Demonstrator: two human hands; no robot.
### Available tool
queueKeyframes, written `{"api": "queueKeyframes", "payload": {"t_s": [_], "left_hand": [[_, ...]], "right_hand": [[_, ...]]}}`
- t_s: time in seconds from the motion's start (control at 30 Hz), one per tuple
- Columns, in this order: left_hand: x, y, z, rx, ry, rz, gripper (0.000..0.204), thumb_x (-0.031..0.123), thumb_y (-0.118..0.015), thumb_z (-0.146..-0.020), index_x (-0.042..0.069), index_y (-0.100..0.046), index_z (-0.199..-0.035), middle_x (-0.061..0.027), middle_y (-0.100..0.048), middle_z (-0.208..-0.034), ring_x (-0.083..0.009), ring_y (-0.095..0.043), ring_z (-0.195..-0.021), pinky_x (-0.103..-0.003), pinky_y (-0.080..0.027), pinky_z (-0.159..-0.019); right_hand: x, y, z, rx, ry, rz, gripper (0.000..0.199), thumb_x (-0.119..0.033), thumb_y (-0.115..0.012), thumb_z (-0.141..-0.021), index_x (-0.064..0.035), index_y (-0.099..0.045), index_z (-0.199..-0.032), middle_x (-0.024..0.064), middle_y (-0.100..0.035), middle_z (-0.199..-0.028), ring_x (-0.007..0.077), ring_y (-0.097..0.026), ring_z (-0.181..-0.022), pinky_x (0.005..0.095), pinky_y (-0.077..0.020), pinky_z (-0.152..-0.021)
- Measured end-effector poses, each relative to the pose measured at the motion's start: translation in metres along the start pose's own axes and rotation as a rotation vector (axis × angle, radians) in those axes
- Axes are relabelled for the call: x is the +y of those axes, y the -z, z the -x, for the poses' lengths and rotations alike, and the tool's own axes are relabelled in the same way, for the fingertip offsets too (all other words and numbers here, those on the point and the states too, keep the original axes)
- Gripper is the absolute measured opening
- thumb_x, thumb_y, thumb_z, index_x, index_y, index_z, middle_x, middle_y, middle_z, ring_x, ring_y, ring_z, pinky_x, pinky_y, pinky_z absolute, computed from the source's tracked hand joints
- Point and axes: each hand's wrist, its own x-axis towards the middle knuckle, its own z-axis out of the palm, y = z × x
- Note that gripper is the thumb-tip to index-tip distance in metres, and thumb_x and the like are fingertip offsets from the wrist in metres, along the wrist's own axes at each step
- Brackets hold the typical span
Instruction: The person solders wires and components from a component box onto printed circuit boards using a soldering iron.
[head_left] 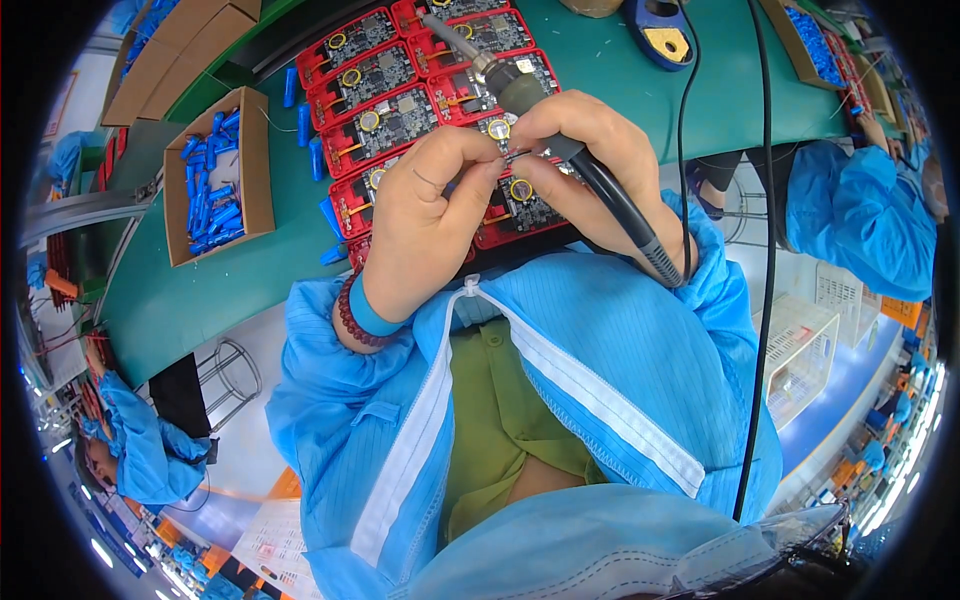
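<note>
My right hand (pixel 610 165) has a soldering iron (pixel 518 90) tucked in it, the metal tip pointing up and left, away from me. Its thumb and forefinger come close to my left hand (pixel 430 205), which is closed in a pinch. Between the fingertips of both hands is a thin dark piece (pixel 514 156), like a short wire, too small to make out fully. Directly beneath the hands lie rows of circuit boards (pixel 395 115) in red holders, each with a round gold-rimmed part. My fingers cover some of these boards.
Left of the boards, a cardboard box (pixel 262 165) holds many blue cylindrical pieces; a few lie loose (pixel 316 158) on the green table (pixel 600 75). A blue stand with a yellow sponge (pixel 665 44) sits at the far right. Black cables (pixel 764 250) hang on the right. Co-workers sit either side.
</note>
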Motion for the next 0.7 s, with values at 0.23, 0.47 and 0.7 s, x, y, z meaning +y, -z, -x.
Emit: {"api": "queueKeyframes", "payload": {"t_s": [0.23, 0.47, 0.7], "left_hand": [[0.002, 0.002, -0.003, -0.017, -0.172, -0.119, 0.007, -0.003, -0.057, -0.081, 0.000, -0.057, -0.087, -0.0120, -0.058, -0.078, -0.0239, -0.059, -0.068, -0.031, -0.046, -0.061], [0.010, 0.006, -0.005, -0.100, -0.220, -0.345, 0.007, -0.002, -0.057, -0.080, 0.001, -0.057, -0.086, -0.0134, -0.057, -0.077, -0.0278, -0.059, -0.069, -0.034, -0.046, -0.061], [-0.002, 0.028, -0.008, 0.045, 0.011, -0.118, 0.003, -0.001, -0.056, -0.082, 0.000, -0.055, -0.084, -0.0065, -0.056, -0.075, -0.0167, -0.055, -0.069, -0.028, -0.044, -0.062]], "right_hand": [[0.002, 0.002, 0.000, -0.046, 0.139, 0.202, 0.032, -0.005, -0.068, -0.072, -0.0104, -0.058, -0.102, 0.0096, -0.056, -0.082, 0.0271, -0.058, -0.074, 0.0339, -0.0473, -0.061], [0.000, 0.008, 0.001, -0.150, 0.098, 0.224, 0.028, -0.008, -0.063, -0.073, -0.0108, -0.058, -0.101, 0.0104, -0.056, -0.083, 0.0285, -0.057, -0.074, 0.0347, -0.0466, -0.061], [0.021, 0.042, 0.004, 0.048, -0.045, 0.311, 0.030, 0.009, -0.060, -0.069, -0.0041, -0.056, -0.096, 0.0110, -0.058, -0.086, 0.0281, -0.057, -0.074, 0.0312, -0.0459, -0.064]]}}
